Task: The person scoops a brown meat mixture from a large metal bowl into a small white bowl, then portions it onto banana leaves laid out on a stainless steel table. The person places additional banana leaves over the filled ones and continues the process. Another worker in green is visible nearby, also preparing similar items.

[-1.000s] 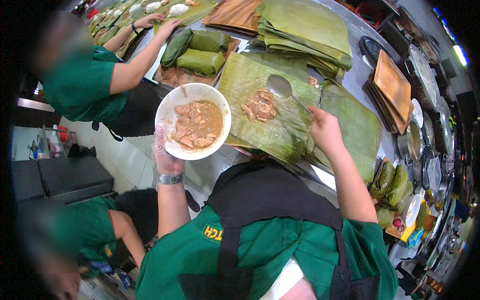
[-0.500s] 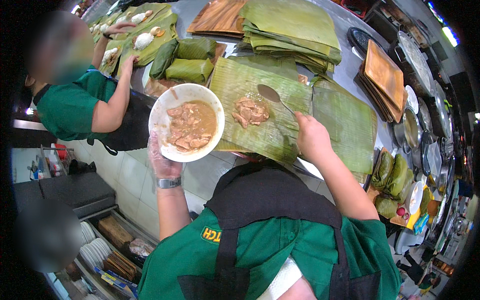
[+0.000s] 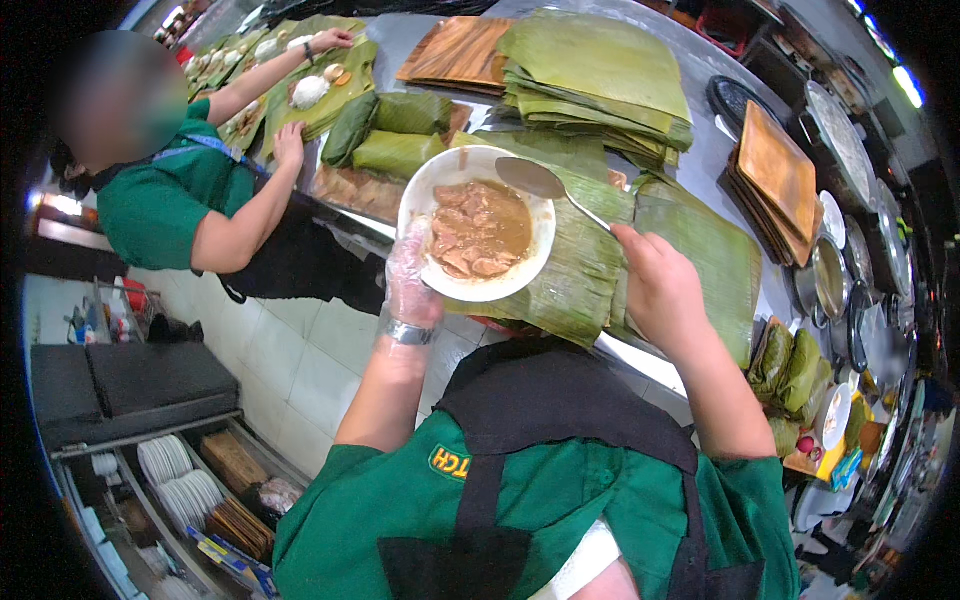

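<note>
A white bowl point(image 3: 541, 262) of meat pieces in brown sauce point(image 3: 482, 230) is gripped at its left rim by my left hand point(image 3: 414, 275), which wears a clear plastic glove. My bare right hand point(image 3: 661, 283) is closed round the handle of a metal spoon point(image 3: 531, 178). The spoon's head hangs over the bowl's far right rim, its broad face up. Beneath the bowl lies a banana leaf point(image 3: 575, 285); the bowl covers its left part, so the meat there is hidden. Another banana leaf point(image 3: 697, 260) lies to the right of it.
A banana leaf stack point(image 3: 600, 65) and wooden boards point(image 3: 452, 52) sit at the back. Wrapped leaf parcels point(image 3: 402, 150) lie left of the bowl. Wooden plates point(image 3: 776, 158) are piled at right, near metal pots point(image 3: 822, 270). At left, a co-worker point(image 3: 240, 225) reaches over leaves with rice.
My left hand has brought the bowl right, over the leaf where the meat portion lay. The spoon has shifted slightly and is now over the bowl's rim. The co-worker's arm reaches farther right.
</note>
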Available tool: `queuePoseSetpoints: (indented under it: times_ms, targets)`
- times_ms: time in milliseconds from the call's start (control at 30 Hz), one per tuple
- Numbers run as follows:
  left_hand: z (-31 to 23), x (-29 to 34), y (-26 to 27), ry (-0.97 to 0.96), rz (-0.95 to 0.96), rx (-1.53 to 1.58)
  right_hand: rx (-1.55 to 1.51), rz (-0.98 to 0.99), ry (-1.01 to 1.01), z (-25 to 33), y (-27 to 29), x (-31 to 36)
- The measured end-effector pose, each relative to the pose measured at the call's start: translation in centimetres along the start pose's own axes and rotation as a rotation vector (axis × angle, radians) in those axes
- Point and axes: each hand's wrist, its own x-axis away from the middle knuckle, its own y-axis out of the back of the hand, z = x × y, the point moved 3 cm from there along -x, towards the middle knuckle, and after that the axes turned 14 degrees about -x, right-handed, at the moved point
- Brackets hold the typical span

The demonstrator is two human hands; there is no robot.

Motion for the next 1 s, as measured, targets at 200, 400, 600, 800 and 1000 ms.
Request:
queuePoseSetpoints:
  times_ms: [200, 400, 600, 800, 1000]
  targets:
    - [2.5, -1.3, -4.7, 0.132, 0.210, -0.001, 0.122, 0.103, 0.018, -0.6, 0.9, 0.3]
    - [4.5, -1.4, -7.8, 0.208, 0.238, -0.080, 0.206, 0.014, -0.162, -2.6, 5.3, 2.6]
    - [6.7, -1.4, -11.6, 0.163, 0.234, -0.223, -0.458, 0.041, -0.721, -3.7, 3.1, 6.0]
    - [9.1, 0.9, -15.5, 0.133, 0.228, -0.115, -0.477, -0.081, -0.609, -2.1, 2.5, 7.5]
    - [9.5, 1.7, -17.4, 0.215, 0.273, -0.058, -0.191, 0.026, -0.514, -1.2, 4.7, 8.7]
